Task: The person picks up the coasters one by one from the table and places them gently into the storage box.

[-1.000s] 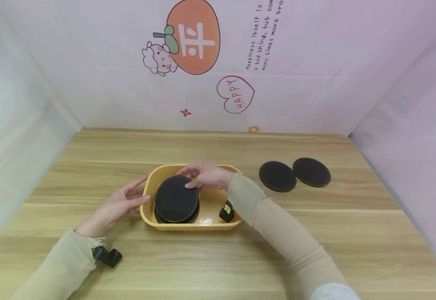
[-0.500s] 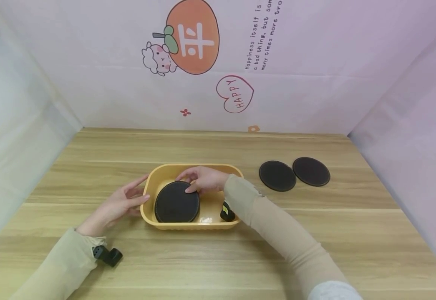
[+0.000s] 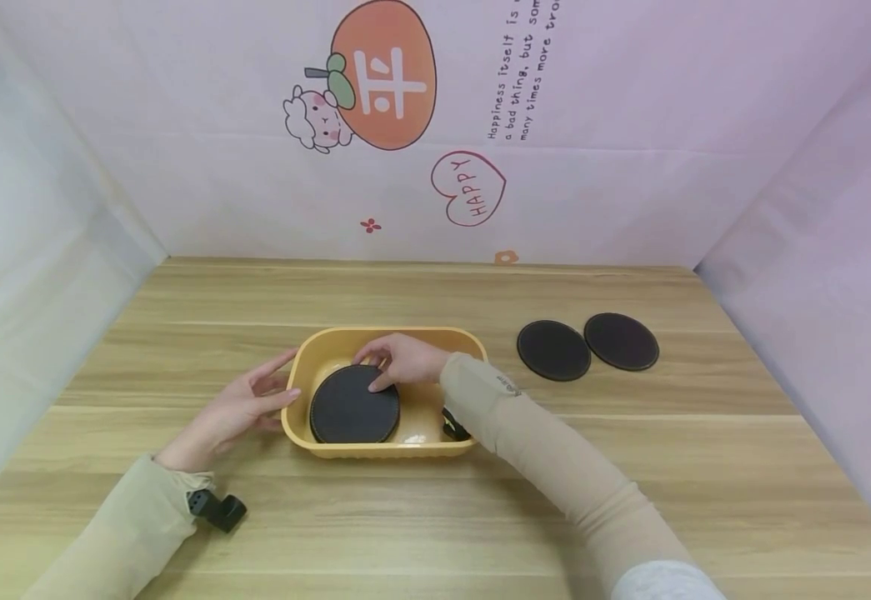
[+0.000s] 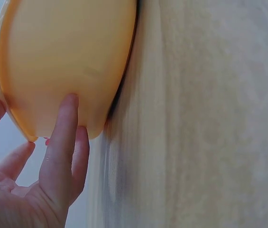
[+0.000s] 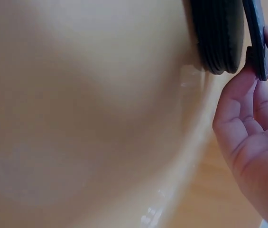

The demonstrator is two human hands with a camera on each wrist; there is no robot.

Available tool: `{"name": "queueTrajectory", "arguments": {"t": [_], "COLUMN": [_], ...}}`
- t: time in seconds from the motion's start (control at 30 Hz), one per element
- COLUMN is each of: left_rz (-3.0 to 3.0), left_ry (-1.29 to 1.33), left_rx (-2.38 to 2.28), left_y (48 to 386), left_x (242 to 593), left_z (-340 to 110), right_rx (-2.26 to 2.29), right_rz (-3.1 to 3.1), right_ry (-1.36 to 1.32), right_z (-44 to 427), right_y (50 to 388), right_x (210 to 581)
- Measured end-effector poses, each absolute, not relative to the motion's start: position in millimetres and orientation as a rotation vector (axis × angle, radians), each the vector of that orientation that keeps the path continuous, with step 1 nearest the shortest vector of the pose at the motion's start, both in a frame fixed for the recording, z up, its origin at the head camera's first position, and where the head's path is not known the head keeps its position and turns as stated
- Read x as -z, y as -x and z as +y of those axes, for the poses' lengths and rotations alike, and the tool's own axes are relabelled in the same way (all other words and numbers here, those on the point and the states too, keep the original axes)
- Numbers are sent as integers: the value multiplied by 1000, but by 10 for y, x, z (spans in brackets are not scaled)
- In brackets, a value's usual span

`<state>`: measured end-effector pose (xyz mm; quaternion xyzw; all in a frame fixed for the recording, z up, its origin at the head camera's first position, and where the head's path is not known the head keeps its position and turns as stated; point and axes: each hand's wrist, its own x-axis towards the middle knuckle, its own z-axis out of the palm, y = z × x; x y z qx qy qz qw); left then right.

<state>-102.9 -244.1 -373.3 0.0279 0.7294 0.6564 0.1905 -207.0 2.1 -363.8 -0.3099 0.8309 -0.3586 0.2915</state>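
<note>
Inside the yellow-orange plastic storage bin [image 3: 388, 451], round black coasters with stitched edges are stacked at the left end. My right hand [image 3: 411, 360] reaches over the far side and pinches the top coaster [image 3: 352, 408] at its edge. The right wrist view shows this coaster [image 5: 256, 38] held slightly apart from the coaster stack [image 5: 217, 35]. At the bin's left end, my left hand [image 3: 243, 408] touches the rim and outer wall with fairly straight fingers. In the left wrist view, one fingertip [image 4: 69, 102] rests against the bin's outer wall.
Two more coasters lie on the wooden table right of the bin, one nearer [image 3: 553, 350] and one farther [image 3: 621, 341]. A small black device [image 3: 453, 425] shows by the right wrist. Another black wrist camera [image 3: 217, 510] hangs at the left cuff. A printed cloth [image 3: 255, 208] stands behind.
My right hand has lowered slightly toward me, and the pinched coaster has come down closer over the stack. The left hand keeps its place on the bin.
</note>
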Motion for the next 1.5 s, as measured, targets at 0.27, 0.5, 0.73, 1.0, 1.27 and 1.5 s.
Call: {"name": "queueTrajectory", "arguments": {"t": [0.27, 0.5, 0.73, 1.0, 1.27, 1.5], "left_rz": [2071, 2068, 2075, 2084, 2068, 2068], "left_ry": [-74, -90, -56, -63, -50, -58], "left_rx": [-1835, -1828, -1830, -1827, -1842, -1838], "left_y": [1043, 1021, 997, 1030, 1047, 1037], "left_x": [3717, 3706, 3737, 3732, 3748, 3736], "left_z": [-2454, -2438, -2443, -2452, -2445, -2444], "right_rx": [901, 872, 858, 895, 1137, 1328], "right_rz": [2292, 2364, 2384, 2371, 2229, 2113], "right_ry": [867, 890, 914, 898, 837, 778], "right_z": [-18, -14, -17, -9, 68, 131], "right_y": [2095, 2041, 2018, 2061, 2087, 2115], "right_x": [3663, 3653, 3689, 3657, 3562, 3501]}}
